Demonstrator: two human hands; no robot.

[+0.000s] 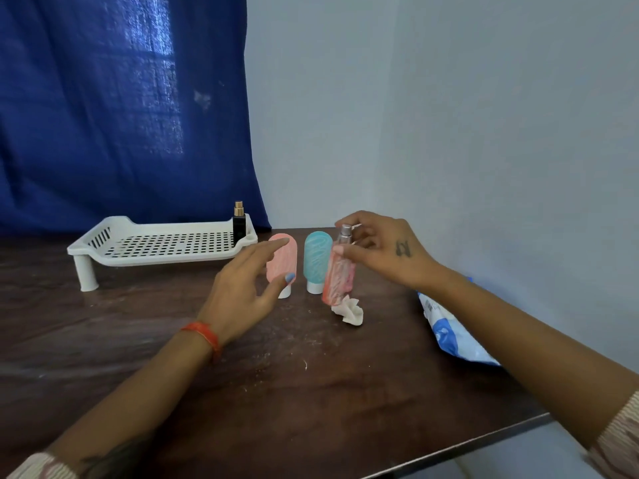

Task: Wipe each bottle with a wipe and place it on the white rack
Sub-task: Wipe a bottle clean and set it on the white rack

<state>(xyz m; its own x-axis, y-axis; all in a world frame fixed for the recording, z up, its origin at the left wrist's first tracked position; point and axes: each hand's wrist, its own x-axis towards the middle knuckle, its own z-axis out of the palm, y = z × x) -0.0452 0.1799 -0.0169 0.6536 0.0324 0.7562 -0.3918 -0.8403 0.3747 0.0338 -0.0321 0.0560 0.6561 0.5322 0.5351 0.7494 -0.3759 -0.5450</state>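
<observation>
My right hand [383, 250] pinches the silver top of a pink spray bottle [339, 278] and holds it upright over a crumpled white wipe [349, 311] on the table. My left hand [242, 288] hovers with its fingers spread, just in front of a pink squeeze bottle [287, 254] that stands cap down. Beside that one stands a teal squeeze bottle [316, 257], also cap down. A black bottle with a gold sprayer [239, 224] stands at the right end of the white rack [138, 252].
The dark wooden table [276, 375] ends in a front-right edge close to my right forearm. A blue and white wipes pack [449, 333] lies at the right under that forearm. A blue curtain hangs behind the rack, and a pale wall stands to the right.
</observation>
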